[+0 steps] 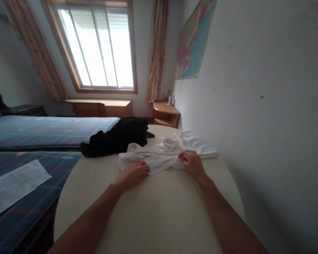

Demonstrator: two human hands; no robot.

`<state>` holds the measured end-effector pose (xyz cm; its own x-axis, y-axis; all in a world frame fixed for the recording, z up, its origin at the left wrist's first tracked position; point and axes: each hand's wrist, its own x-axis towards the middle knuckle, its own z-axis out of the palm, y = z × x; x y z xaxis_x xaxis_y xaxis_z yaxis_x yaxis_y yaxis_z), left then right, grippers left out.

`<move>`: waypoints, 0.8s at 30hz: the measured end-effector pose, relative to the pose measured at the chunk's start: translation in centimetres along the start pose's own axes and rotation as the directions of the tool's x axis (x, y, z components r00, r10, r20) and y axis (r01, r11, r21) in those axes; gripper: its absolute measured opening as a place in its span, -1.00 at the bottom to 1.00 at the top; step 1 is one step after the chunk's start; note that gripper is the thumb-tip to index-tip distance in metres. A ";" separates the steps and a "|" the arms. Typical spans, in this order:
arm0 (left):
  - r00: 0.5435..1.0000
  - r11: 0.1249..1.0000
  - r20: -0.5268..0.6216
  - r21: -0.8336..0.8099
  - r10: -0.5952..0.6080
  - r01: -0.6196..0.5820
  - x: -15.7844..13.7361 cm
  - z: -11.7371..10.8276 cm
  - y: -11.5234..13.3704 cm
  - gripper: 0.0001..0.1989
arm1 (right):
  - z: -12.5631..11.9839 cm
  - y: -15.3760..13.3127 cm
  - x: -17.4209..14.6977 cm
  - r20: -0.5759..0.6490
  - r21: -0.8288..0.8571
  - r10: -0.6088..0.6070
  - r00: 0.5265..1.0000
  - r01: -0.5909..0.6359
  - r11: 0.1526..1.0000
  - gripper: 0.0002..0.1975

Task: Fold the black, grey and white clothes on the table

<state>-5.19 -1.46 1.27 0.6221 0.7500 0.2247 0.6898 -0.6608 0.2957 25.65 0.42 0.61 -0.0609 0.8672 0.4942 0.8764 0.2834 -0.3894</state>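
A crumpled white garment [159, 155] is spread across the far half of the round cream table [159, 215]. My left hand [134, 173] is at its near left edge, fingers bent over the fabric and closed on it. Farther right, my right hand [192, 163] pinches the same garment between thumb and fingers. Just beyond that hand lies a flatter white cloth [194, 141], which looks folded and touches the crumpled one. Part of the fabric is hidden beneath my fingers.
A black garment [119, 137] lies heaped at the table's far left edge, reaching toward the plaid mattress [53, 130]. On a nearer mattress [37, 225] rests a sheet of paper [18, 185]. The wall [267, 141] runs close along the right; a corner shelf [166, 108] stands behind.
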 end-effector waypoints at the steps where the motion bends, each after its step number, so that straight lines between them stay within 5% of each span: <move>1: 0.999 1.000 -0.016 0.012 -0.029 0.029 0.0 0.1 0.0 -0.85 | -0.1 -0.7 -0.1 0.007 0.018 -0.064 0.998 0.064 0.998 -0.71; 7: 0.959 0.973 -0.161 -0.039 -0.231 0.228 0.3 0.5 -0.5 -0.82 | 0.4 -4.3 -1.1 0.211 0.182 -0.420 0.882 0.387 0.904 -0.67; 14: 0.940 0.969 -0.236 -0.042 -0.245 0.242 0.4 0.5 -0.5 -0.79 | 1.4 -4.2 -0.8 0.212 0.127 -0.298 0.931 0.276 0.953 -0.75; 19: 0.972 0.988 -0.175 -0.016 -0.155 0.154 0.4 1.0 -0.7 -0.62 | 1.1 -3.9 -0.8 0.250 0.123 -0.401 0.881 0.382 0.916 -0.68; 24: 0.981 0.992 -0.161 0.037 -0.110 0.117 0.3 1.0 -0.3 -0.73 | 1.9 -4.1 -1.0 0.254 0.058 -0.424 0.869 0.424 0.904 -0.80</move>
<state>-4.85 -1.11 0.37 0.4745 0.8129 0.3377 0.7711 -0.5689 0.2859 21.16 -0.84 0.20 -0.5457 0.7380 0.3970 0.7388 0.6473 -0.1876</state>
